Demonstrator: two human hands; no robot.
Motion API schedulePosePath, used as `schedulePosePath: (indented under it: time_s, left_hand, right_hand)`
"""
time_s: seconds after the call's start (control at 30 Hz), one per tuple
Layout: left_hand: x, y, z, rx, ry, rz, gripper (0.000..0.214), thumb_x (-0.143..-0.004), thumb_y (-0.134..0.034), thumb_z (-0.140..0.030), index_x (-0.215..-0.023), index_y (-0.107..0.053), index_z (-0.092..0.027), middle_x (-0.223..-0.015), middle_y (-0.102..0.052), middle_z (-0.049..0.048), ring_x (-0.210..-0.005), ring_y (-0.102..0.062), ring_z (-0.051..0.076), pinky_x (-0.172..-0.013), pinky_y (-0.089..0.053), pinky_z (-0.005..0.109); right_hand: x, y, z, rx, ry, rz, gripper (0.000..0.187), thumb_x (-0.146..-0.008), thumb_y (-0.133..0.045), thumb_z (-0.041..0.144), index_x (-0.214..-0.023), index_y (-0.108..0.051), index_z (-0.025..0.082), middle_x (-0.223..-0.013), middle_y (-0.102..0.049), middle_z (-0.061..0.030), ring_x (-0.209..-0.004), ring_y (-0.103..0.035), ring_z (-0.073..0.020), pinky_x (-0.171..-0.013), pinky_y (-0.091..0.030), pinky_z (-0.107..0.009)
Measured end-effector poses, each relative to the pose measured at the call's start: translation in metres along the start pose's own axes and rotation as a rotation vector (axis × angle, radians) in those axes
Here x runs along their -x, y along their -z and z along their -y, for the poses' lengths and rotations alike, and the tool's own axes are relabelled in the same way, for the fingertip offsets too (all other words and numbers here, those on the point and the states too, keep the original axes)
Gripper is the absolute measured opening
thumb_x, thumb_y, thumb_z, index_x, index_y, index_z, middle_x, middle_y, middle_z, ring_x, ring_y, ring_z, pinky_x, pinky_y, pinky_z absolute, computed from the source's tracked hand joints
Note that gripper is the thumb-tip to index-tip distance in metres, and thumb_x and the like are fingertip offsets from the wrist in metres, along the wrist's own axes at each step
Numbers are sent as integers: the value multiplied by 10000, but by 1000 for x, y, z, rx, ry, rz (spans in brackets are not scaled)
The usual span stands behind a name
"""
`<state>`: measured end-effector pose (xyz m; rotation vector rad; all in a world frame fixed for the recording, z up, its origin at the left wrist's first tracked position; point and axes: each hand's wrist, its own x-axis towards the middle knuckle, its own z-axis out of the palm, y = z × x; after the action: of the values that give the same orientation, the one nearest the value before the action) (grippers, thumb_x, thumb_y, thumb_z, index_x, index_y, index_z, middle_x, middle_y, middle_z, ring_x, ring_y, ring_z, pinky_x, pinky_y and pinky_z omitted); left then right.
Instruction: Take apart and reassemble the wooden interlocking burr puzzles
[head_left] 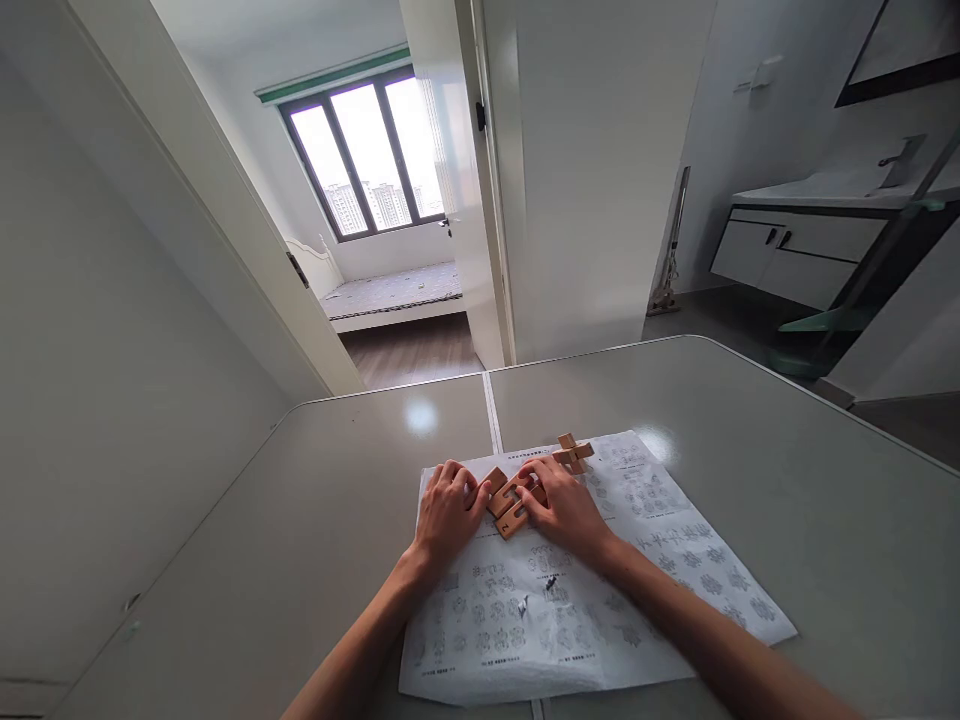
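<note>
Several notched wooden puzzle pieces lie side by side on a creased printed sheet (517, 650). My left hand (448, 510) is at their left end, thumb and fingers closed around a plain-looking wooden block (495, 480). My right hand (562, 502) bends over the right ends of two notched wooden pieces (507, 497), its thumb and fingers gripping the nearer one. That nearer wooden piece (507, 526) has a dark mark like a number on its end. Just beyond my right hand stands a cross-shaped cluster of wooden pieces (574, 454). My fingers hide parts of the blocks.
The sheet, with rows of puzzle diagrams, lies on a glossy grey table (330, 560) split by a pale seam (491, 410). Past the table's far edge are an open door (450, 150), a bed (397, 290) and a washbasin cabinet (802, 250).
</note>
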<state>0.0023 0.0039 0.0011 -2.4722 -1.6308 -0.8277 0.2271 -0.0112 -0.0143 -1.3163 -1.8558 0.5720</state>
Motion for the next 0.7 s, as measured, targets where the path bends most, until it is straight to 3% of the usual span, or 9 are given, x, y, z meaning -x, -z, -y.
schedulePosePath:
  time_s: [0.7]
  left_hand:
    - [1, 1, -2, 89, -17, 27, 160, -992, -649, -324, -860, -617, -239, -988, -652, 40, -928, -645, 232, -865, -556, 412]
  right_hand:
    - [4, 1, 12, 2, 26, 32, 89, -1011, -558, 256, -1009, -643, 228, -1035, -724, -78, -909, -697, -256, -784, -548, -378]
